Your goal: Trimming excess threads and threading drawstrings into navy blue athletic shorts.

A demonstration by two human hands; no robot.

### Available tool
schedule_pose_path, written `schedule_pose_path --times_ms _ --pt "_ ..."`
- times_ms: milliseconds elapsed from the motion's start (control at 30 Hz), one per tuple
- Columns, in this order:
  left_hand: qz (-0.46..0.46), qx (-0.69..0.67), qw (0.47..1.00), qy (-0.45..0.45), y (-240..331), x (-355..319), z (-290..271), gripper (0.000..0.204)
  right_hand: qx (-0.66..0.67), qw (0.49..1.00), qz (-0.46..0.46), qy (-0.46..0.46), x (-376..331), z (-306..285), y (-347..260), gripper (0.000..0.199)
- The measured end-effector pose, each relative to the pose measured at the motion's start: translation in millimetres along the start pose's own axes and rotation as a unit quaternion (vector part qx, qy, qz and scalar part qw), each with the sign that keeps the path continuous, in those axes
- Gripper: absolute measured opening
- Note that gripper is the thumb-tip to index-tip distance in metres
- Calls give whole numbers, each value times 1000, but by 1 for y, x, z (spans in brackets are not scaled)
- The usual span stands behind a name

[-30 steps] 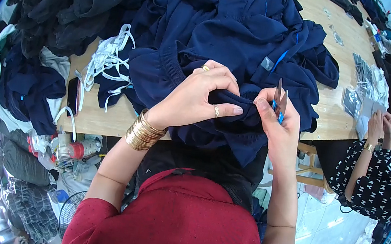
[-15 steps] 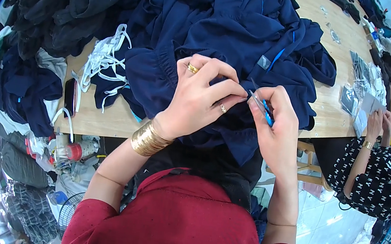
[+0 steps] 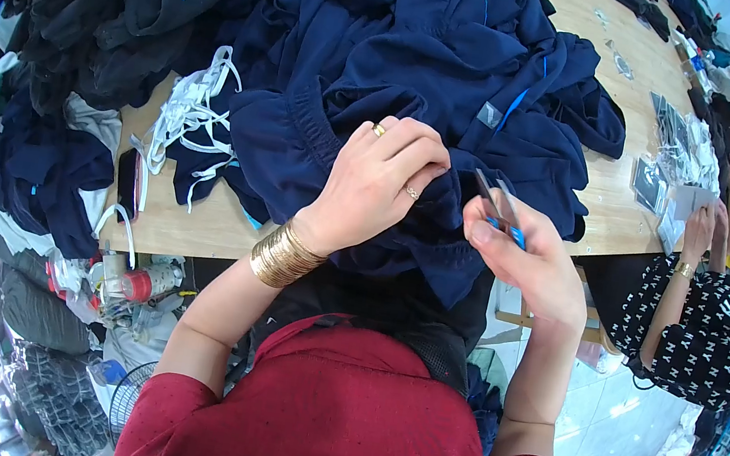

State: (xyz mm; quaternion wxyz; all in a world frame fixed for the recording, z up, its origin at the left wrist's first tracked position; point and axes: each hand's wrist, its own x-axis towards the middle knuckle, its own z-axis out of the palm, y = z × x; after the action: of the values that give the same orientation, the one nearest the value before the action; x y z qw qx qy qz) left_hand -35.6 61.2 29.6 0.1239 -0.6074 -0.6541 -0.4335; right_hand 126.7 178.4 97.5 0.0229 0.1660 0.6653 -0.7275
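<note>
A heap of navy garments [image 3: 426, 59] with gathered waistbands covers the table in front of me. My left hand [image 3: 377, 178] is closed on a fold of the nearest navy garment, fingertips pinched together. To its right, my right hand [image 3: 533, 261] grips a pair of small thread snips [image 3: 497, 202] with blue handles. The blades point up and away from me, over the fabric, and stand slightly apart. A bright blue strip and a small grey label [image 3: 490, 115] show on the cloth beyond the snips.
Black garments [image 3: 125, 8] are piled at the far left. White tapes [image 3: 187, 114] and a phone [image 3: 128, 181] lie on the wooden table [image 3: 170, 224]. Clear plastic packets [image 3: 673, 159] lie at right, where another person's hand [image 3: 699, 228] works. A fan [image 3: 129, 395] stands low left.
My right hand has moved down and to the right with the snips, turning so the blades point upward. The left hand has come slightly away from it, toward me.
</note>
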Motion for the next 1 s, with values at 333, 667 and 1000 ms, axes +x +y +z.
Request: schedule_pose_path --times_ms 333,667,1000 --pt "-298 -312 900 -64 1 -1 -11 9 -214 934 -87 273 1 5 20 19" --pt "-322 -356 872 -94 -2 -1 -12 14 -405 830 -219 316 -2 23 32 23" --pt "-316 -348 877 -98 3 -1 -15 14 -527 758 -190 333 7 29 44 21"
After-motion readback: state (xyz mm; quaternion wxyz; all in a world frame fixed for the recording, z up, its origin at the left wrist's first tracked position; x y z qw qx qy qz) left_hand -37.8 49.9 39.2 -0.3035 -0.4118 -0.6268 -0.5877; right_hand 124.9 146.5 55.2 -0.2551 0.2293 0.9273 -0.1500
